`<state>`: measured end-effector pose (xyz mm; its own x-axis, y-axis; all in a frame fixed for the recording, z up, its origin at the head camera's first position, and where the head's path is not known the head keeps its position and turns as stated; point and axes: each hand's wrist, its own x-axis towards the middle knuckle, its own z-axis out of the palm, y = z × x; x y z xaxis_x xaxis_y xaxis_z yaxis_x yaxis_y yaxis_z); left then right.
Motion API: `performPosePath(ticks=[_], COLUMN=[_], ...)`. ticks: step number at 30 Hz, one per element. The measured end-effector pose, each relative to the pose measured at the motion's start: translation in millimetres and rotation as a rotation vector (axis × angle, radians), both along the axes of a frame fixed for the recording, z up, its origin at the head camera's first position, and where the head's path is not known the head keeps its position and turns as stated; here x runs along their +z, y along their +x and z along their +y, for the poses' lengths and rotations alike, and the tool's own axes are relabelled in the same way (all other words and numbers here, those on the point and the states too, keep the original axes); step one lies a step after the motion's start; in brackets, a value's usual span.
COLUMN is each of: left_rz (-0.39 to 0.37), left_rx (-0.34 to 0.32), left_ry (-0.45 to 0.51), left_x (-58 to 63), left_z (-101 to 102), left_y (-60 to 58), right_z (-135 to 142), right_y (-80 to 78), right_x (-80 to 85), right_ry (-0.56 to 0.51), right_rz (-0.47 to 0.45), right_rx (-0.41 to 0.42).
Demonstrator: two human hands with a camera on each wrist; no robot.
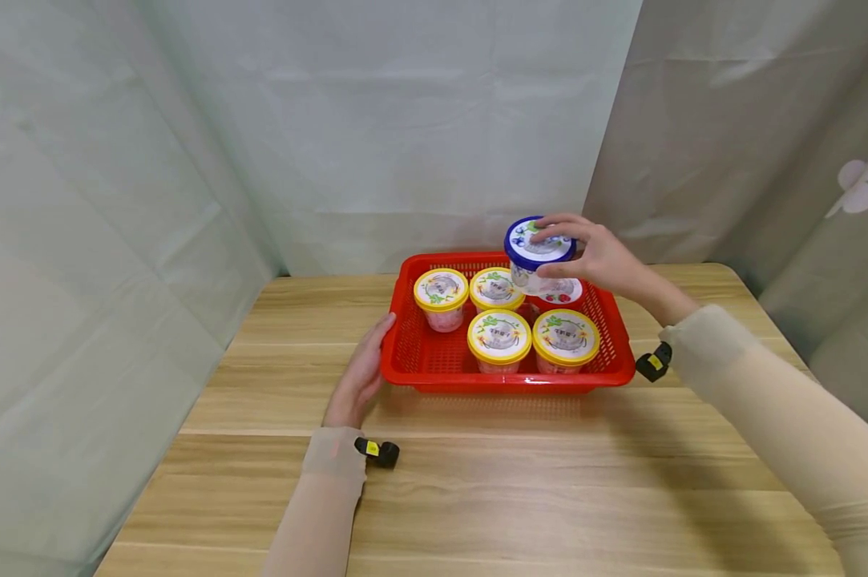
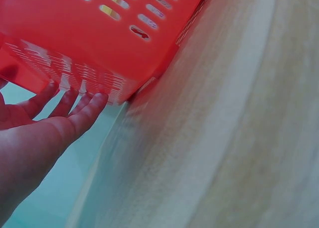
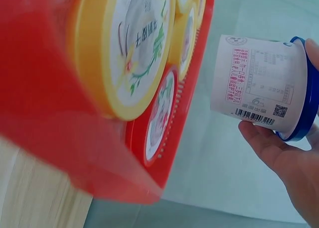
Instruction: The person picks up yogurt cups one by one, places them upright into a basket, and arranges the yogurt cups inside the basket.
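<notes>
My right hand (image 1: pixel 599 258) grips a white cup with a blue lid (image 1: pixel 527 277) above the back right part of a red basket (image 1: pixel 506 379). In the right wrist view this blue-lidded cup (image 3: pixel 254 83) shows printed text and a barcode, with a finger against its side. Inside the basket stand several yellow-lidded cups (image 1: pixel 499 336). A red-lidded cup (image 1: pixel 565 293) is partly hidden below the raised one. My left hand (image 1: pixel 363 367) touches the basket's left side; its fingers are extended against the slotted wall in the left wrist view.
The basket rests on a wooden table (image 1: pixel 477 497). Pale cloth (image 1: pixel 405 136) hangs behind and on both sides. Each wrist carries a small black camera (image 1: pixel 379 451). A pale flower shape (image 1: pixel 861 183) is on the right cloth.
</notes>
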<state>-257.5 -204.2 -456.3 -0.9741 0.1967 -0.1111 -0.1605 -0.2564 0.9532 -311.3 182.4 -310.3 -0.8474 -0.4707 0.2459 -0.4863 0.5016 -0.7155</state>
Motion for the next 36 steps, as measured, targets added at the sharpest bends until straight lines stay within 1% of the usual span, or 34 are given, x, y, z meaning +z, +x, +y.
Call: performPosePath(ticks=[16,24,32,36], left_rz=[-0.005,-0.013,0.009,0.018], left_rx=[0.009,0.024,0.018,0.014], left_ry=[0.01,0.005,-0.02,-0.016], left_x=[0.7,0.8,0.3,-0.2], left_z=[2,0,-2,-3], left_y=[0.9,1.3,1.5,1.2], right_z=[-39,-53,-68,-76], right_y=[1.8,2.8,1.5,2.0], right_x=[-2.7,-4.5,-4.9,-5.4], right_ry=[-0.039,-0.042,-0.06,-0.043], right_rz=[0.011,-0.025,-0.064,-0.062], right_rx=[0.115,0.127,0.208,0.227])
